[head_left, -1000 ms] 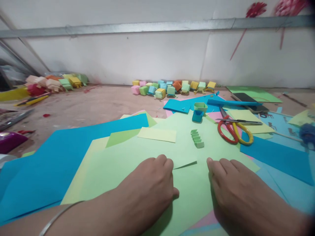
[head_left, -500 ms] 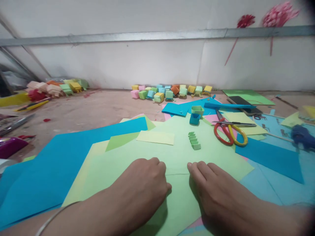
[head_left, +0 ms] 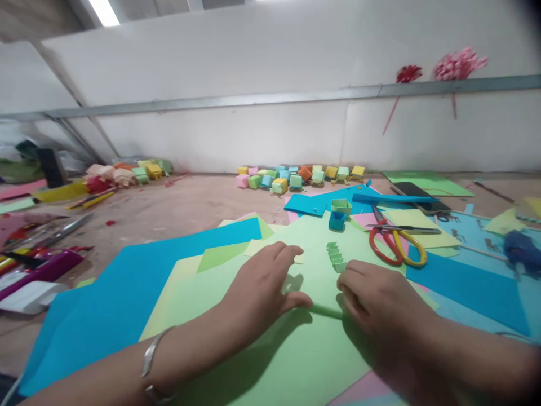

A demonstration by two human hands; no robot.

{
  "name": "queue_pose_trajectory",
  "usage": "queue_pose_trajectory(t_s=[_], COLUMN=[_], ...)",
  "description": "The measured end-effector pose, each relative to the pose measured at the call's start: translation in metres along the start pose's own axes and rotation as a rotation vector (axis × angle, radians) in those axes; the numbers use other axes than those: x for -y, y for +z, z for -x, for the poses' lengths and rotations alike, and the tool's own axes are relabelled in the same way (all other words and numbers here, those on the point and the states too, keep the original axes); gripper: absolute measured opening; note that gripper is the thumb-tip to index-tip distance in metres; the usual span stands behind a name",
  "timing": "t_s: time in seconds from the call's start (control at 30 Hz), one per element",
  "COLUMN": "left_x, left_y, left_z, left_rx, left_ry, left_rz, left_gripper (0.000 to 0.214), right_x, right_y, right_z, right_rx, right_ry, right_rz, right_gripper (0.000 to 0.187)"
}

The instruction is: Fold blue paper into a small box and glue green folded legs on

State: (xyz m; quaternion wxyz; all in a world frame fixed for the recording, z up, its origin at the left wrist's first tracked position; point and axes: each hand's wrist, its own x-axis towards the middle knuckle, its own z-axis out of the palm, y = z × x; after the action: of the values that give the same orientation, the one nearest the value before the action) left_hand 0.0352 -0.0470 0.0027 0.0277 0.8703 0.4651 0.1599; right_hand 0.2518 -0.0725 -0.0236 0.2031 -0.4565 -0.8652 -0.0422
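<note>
A narrow light-green paper strip (head_left: 326, 310) lies across a larger light-green paper sheet (head_left: 236, 361). My right hand (head_left: 376, 296) has its fingers curled over the strip's right end. At the other end, the thumb of my left hand (head_left: 264, 282) comes close to the strip or touches it; its fingers are raised and apart. Just beyond my right fingers is a pleated green paper piece (head_left: 335, 256). Behind the left fingers, a pale yellow paper strip (head_left: 256, 247) is partly hidden. Farther back, a small green paper box (head_left: 341, 206) stands by a blue one (head_left: 337, 221).
Red-and-yellow-handled scissors (head_left: 395, 248) lie at the right with a craft knife (head_left: 408, 228) across them. Blue paper (head_left: 122, 299) spreads to the left. Several small coloured paper boxes (head_left: 279, 186) line the wall. A phone (head_left: 416, 196) lies at the back right.
My left hand has lifted and spread its fingers from a closed hold on the paper. My right hand has shifted slightly right. The view has tilted up.
</note>
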Motion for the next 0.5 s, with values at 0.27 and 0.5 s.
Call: queue_pose_trajectory(t_s=[0.27, 0.5], left_x=[0.003, 0.004], left_y=[-0.001, 0.002], left_z=[-0.011, -0.004], left_rx=[0.232, 0.328], left_ry=[0.078, 0.315], left_rz=[0.262, 0.205], left_gripper=[0.018, 0.026], right_x=[-0.003, 0.005], right_y=[-0.009, 0.002], right_z=[-0.008, 0.002], right_rx=[0.223, 0.245], right_ry=[0.055, -0.092], right_rz=[-0.293, -0.107], right_gripper=[0.014, 0.018])
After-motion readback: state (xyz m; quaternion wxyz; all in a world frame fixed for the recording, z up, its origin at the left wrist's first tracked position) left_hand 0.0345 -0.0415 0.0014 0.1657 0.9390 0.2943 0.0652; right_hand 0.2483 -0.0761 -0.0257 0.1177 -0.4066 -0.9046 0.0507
